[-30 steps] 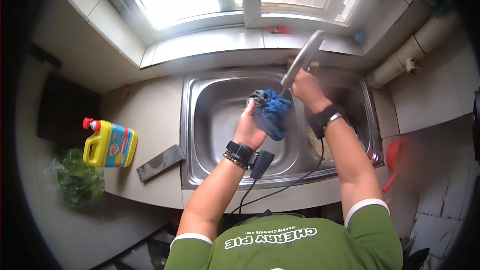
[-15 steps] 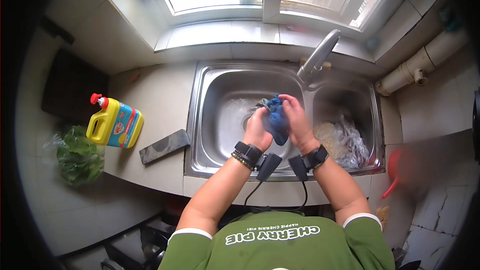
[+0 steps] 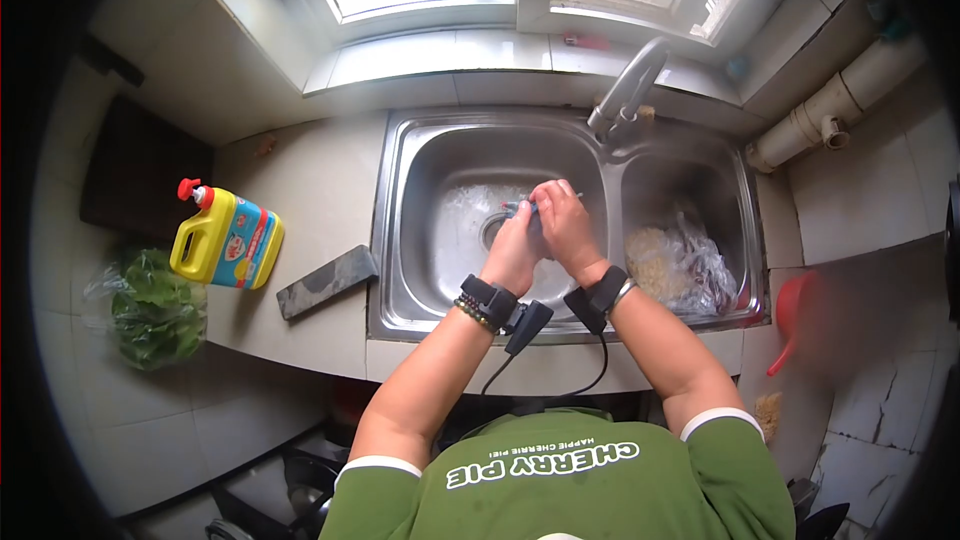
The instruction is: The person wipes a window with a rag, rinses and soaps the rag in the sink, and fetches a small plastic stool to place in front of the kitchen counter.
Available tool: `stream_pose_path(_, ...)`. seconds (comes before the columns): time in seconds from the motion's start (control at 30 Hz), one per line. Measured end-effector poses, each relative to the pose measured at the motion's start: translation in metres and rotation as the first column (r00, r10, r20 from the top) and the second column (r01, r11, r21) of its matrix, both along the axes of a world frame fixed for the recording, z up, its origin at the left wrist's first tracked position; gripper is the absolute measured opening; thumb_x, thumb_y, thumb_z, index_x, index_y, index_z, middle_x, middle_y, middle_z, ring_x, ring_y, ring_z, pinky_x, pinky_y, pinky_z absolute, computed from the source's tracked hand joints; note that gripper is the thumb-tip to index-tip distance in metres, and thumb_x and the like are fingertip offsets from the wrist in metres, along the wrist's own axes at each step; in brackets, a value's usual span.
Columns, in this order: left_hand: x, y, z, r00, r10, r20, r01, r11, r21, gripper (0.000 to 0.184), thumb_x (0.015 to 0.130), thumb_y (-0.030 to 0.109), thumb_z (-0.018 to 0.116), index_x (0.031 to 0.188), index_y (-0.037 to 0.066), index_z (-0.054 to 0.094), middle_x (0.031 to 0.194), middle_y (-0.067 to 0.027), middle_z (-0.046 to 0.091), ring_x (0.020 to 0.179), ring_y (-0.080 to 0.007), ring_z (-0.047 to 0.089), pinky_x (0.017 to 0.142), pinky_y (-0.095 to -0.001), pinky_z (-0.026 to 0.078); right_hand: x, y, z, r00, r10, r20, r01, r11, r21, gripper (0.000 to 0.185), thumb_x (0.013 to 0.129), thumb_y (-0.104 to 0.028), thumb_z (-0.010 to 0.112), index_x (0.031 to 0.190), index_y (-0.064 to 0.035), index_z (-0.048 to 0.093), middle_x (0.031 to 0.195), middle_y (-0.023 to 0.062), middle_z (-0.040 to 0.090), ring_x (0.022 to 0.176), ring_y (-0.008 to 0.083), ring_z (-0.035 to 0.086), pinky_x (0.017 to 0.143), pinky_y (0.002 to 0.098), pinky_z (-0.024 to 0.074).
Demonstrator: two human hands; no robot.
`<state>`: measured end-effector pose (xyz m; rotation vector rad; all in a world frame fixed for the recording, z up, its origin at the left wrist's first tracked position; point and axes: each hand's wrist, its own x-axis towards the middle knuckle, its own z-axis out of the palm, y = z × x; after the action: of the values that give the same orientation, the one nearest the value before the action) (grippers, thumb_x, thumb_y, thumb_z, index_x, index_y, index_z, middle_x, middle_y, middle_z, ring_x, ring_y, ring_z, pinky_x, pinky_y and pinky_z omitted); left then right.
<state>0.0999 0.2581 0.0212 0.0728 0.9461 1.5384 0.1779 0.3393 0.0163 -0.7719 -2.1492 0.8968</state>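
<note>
Head view showed the left hand (image 3: 512, 254) and right hand (image 3: 571, 236) pressed together around a blue cloth (image 3: 536, 222), mostly hidden, over the left basin (image 3: 425, 258). A slippery grip could have dropped it by the drain (image 3: 491, 230); the slack wrist cable (image 3: 604, 364) might have snagged or caught splashes. The green shirt (image 3: 560, 508) read "CHERRY PIE" and "HAPPIE CHERRIE PIE!", upside down; lettering on the yellow bottle (image 3: 228, 239) was too small to read.
</note>
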Motion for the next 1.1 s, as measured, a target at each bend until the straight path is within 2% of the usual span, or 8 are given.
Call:
stream_pose_path(0.13,-0.003,-0.003,0.011,0.997,0.051,0.053,-0.051,0.999,-0.009,0.035,0.100,0.036,0.037,0.119,0.010,0.051,0.116,-0.0059,0.056,0.109,-0.0202,0.053,0.098,-0.0398,0.040,0.001,-0.003,0.018,0.975,-0.136,-0.175,0.115,0.985,-0.126,0.020,0.088,-0.009,0.053,0.107,-0.0035,0.056,0.100,0.0155,0.055,0.094,0.0326,0.055,0.084,0.0384,0.0451)
stream_pose_path(0.27,-0.009,0.003,-0.013,0.962,0.121,0.245,-0.177,0.958,0.225,0.028,0.098,0.027,0.043,0.116,0.008,0.052,0.116,-0.0066,0.057,0.110,-0.0206,0.052,0.099,-0.0392,0.040,0.001,-0.009,0.015,0.971,0.221,-0.095,-0.190,0.947,0.260,0.033,0.083,-0.003,0.054,0.116,-0.0035,0.055,0.115,0.0167,0.056,0.114,0.0341,0.050,0.099,0.0390,0.0392)
stream_pose_path(0.37,-0.017,-0.011,0.011,0.984,0.122,0.126,-0.142,0.977,0.157,0.023,0.094,0.012,0.045,0.115,0.006,0.053,0.116,-0.0084,0.058,0.108,-0.0222,0.055,0.095,-0.0442,0.043,0.003,0.028,0.003,0.963,0.012,-0.268,-0.116,0.919,-0.378,0.031,0.090,-0.007,0.051,0.121,-0.0019,0.054,0.117,0.0129,0.058,0.110,0.0235,0.054,0.095,0.0327,0.0414)
stream_pose_path(0.5,-0.038,-0.010,0.010,0.988,0.129,0.087,-0.144,0.967,0.208,0.023,0.095,0.016,0.046,0.115,0.008,0.054,0.115,-0.0087,0.059,0.106,-0.0225,0.056,0.096,-0.0439,0.043,0.009,0.021,0.024,0.889,-0.149,-0.434,-0.341,0.418,-0.842,0.027,0.091,-0.011,0.055,0.118,-0.0035,0.057,0.108,0.0051,0.060,0.097,0.0109,0.055,0.087,0.0248,0.0440)
stream_pose_path(0.63,-0.031,-0.014,0.023,0.973,0.098,0.208,-0.149,0.958,0.246,0.040,0.096,0.043,0.045,0.120,0.010,0.051,0.121,-0.0084,0.057,0.113,-0.0253,0.054,0.102,-0.0444,0.038,0.001,0.007,0.030,0.925,-0.052,-0.377,-0.240,0.691,-0.682,0.021,0.088,-0.012,0.062,0.107,-0.0040,0.063,0.098,0.0009,0.062,0.089,0.0057,0.055,0.080,0.0208,0.0456)
stream_pose_path(0.8,-0.028,-0.016,-0.024,0.939,0.008,0.345,-0.084,0.975,0.207,0.053,0.095,0.053,0.036,0.125,0.010,0.047,0.125,-0.0106,0.052,0.120,-0.0256,0.047,0.104,-0.0447,0.037,-0.011,-0.044,0.049,0.982,0.098,-0.164,-0.098,0.995,0.009,0.038,0.079,-0.019,0.067,0.114,-0.0071,0.057,0.108,0.0169,0.058,0.100,0.0364,0.057,0.087,0.0396,0.0462)
stream_pose_path(0.87,-0.019,-0.019,-0.030,0.967,-0.069,0.247,-0.050,0.893,0.446,0.047,0.098,0.045,0.035,0.120,0.008,0.052,0.114,-0.0084,0.057,0.111,-0.0236,0.054,0.098,-0.0395,0.042,-0.015,-0.044,0.033,0.999,0.045,0.009,-0.045,0.999,0.022,0.028,0.081,-0.026,0.065,0.100,-0.0071,0.057,0.096,0.0160,0.058,0.093,0.0368,0.058,0.080,0.0429,0.0478)
stream_pose_path(1.1,0.006,-0.021,-0.001,0.930,-0.034,0.365,-0.070,0.961,0.268,0.040,0.101,0.033,0.031,0.131,0.009,0.042,0.136,-0.0092,0.046,0.128,-0.0228,0.040,0.109,-0.0442,0.028,-0.017,-0.002,0.006,0.955,-0.203,0.218,0.234,0.964,-0.128,0.030,0.089,-0.032,0.055,0.093,-0.0031,0.053,0.080,0.0229,0.064,0.077,0.0408,0.063,0.068,0.0486,0.0488)
